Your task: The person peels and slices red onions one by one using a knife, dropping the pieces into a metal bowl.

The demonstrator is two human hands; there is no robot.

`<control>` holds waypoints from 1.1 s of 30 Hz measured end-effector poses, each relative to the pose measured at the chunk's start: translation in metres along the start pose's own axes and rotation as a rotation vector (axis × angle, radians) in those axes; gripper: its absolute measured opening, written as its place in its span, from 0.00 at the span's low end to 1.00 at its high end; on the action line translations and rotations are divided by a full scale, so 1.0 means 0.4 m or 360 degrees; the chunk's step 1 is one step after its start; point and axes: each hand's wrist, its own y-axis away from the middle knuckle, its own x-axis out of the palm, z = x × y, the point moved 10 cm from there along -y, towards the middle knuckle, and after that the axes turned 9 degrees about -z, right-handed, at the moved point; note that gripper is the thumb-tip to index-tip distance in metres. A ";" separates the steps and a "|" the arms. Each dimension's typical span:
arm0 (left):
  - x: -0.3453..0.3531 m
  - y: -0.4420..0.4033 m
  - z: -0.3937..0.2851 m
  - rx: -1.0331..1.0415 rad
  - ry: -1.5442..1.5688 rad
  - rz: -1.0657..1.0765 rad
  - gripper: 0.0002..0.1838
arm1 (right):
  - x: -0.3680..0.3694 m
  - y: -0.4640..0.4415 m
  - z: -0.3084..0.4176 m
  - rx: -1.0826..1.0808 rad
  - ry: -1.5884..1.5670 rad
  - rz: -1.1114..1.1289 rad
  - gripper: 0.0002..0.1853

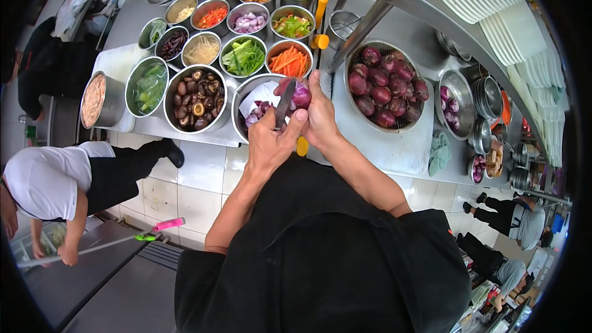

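My left hand [270, 140] is closed around a knife [284, 105], its dark blade pointing up against a red onion. My right hand [320, 117] grips that red onion [301, 96], which looks partly peeled and shiny purple. Both hands are close together, thumbs almost meeting. Below them is a metal bowl [237, 111] holding a white sheet-like lining [262, 94] and some purple onion pieces [256, 111]; part of it is hidden by my hands. To the right, a perforated metal colander [349, 102] is heaped with whole red onions [386, 85].
Close by on the left stand a pot of mushrooms [196, 100] and tubs of shredded carrot [288, 61] and chopped greens [243, 57]. A metal shelf post [364, 32] rises right of centre. A green cloth [439, 153] lies right; a co-worker [58, 179] bends at lower left.
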 end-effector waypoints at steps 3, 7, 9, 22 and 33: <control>0.004 -0.012 -0.007 0.0004 0.0027 0.0013 0.24 | 0.003 0.004 -0.001 -0.0114 0.0191 0.0008 0.36; 0.006 -0.019 -0.017 0.0015 0.0156 -0.0018 0.27 | -0.009 -0.006 0.000 -0.0282 0.0321 -0.0007 0.36; 0.009 -0.019 -0.010 -0.0068 0.0250 0.0006 0.29 | -0.004 -0.005 0.005 -0.0290 0.0334 0.0029 0.35; 0.015 0.009 -0.055 0.0142 0.0266 -0.0098 0.26 | -0.080 -0.048 0.037 -0.0629 0.0291 -0.0238 0.21; -0.073 -0.037 0.019 0.0122 -0.0452 -0.0194 0.23 | -0.078 -0.069 0.029 -0.0129 -0.0344 -0.0004 0.22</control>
